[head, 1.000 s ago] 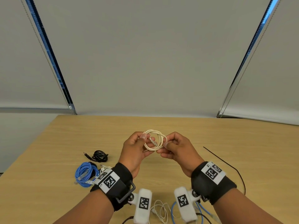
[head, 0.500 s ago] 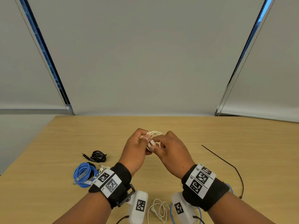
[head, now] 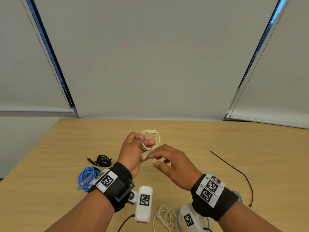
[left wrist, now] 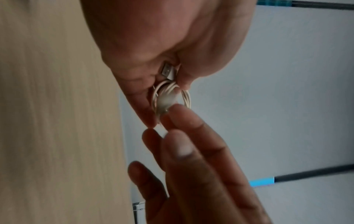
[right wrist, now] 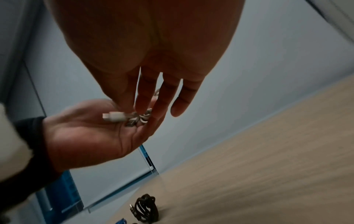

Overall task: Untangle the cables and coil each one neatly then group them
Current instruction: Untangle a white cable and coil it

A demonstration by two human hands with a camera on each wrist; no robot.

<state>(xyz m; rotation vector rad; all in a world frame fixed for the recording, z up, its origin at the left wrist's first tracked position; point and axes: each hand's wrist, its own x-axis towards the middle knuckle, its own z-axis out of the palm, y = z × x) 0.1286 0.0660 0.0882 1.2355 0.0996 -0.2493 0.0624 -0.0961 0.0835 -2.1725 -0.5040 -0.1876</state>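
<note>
A cream cable (head: 156, 137) is wound into a small coil and held up above the table. My left hand (head: 143, 139) pinches that coil between thumb and fingers. In the left wrist view the coil (left wrist: 186, 97) sits at my fingertips with a metal connector (left wrist: 168, 71) tucked by the palm. My right hand (head: 153, 159) is close on the right, fingers nearly straight, thumb apart. Its index fingertip (left wrist: 178, 109) touches the cable's white plug (left wrist: 165, 101). The right wrist view has that plug (right wrist: 114, 117) lying across my left palm.
On the wooden table (head: 200, 136) a coiled black cable (head: 103, 160) and a coiled blue cable (head: 86, 179) lie at the left. A loose white cable (head: 164, 216) and a blue cable (head: 239, 196) lie near me. A thin black cable (head: 234, 169) runs along the right.
My right hand has let go of the coil, straightened its fingers and drawn back a little toward me. The coil now stays in the left hand alone.
</note>
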